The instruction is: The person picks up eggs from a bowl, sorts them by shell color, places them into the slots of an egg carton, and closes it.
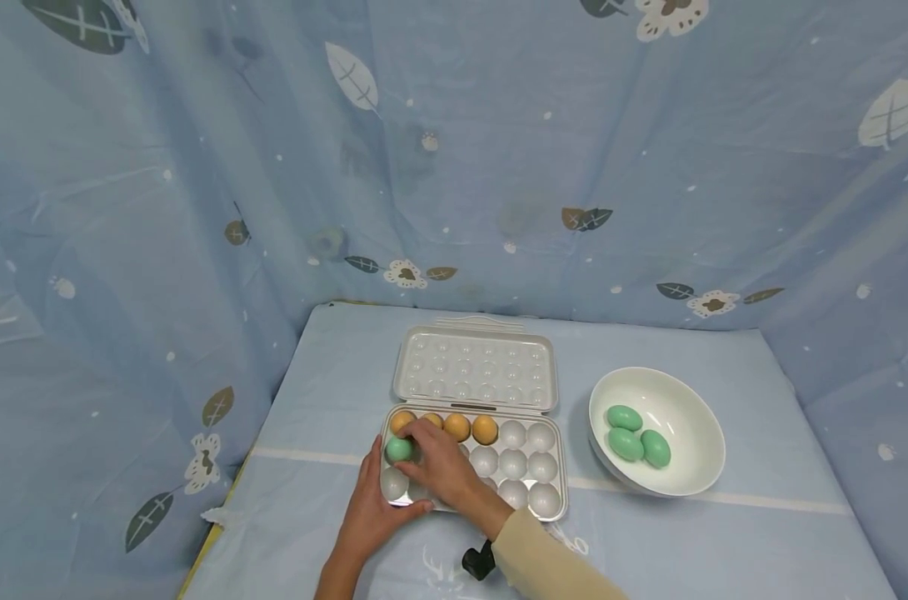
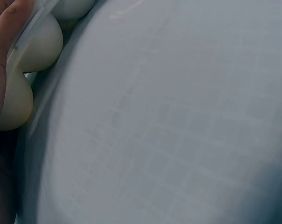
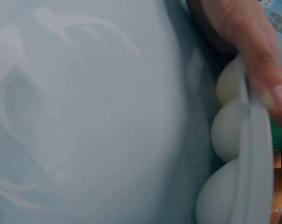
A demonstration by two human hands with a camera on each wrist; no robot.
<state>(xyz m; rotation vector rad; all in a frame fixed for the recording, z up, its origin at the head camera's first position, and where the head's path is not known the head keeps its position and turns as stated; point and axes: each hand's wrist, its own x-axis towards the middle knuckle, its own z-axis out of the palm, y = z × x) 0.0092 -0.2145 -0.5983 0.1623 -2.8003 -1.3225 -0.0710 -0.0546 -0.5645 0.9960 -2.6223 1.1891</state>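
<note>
A white egg carton [image 1: 527, 481] lies with its lid folded back on the table. My left hand [image 1: 369, 510] holds its front left corner, fingers along the left side and thumb at the front edge; in the right wrist view the left hand [image 3: 245, 37] has its thumb on the rim. With thumb and fingers, my right hand [image 1: 448, 467] pinches a green egg [image 1: 398, 450] at the leftmost cell of the second row. Several orange-yellow eggs [image 1: 486, 430] sit along the back row, partly behind the right hand.
Right of the carton stands a white bowl [image 1: 700, 437] with three green eggs [image 1: 626, 444] inside. A small black object [image 1: 478, 562] lies near the front, by the right sleeve. The open lid [image 1: 475, 364] extends behind the carton, and a patterned blue curtain [image 1: 484, 167] hangs at the back.
</note>
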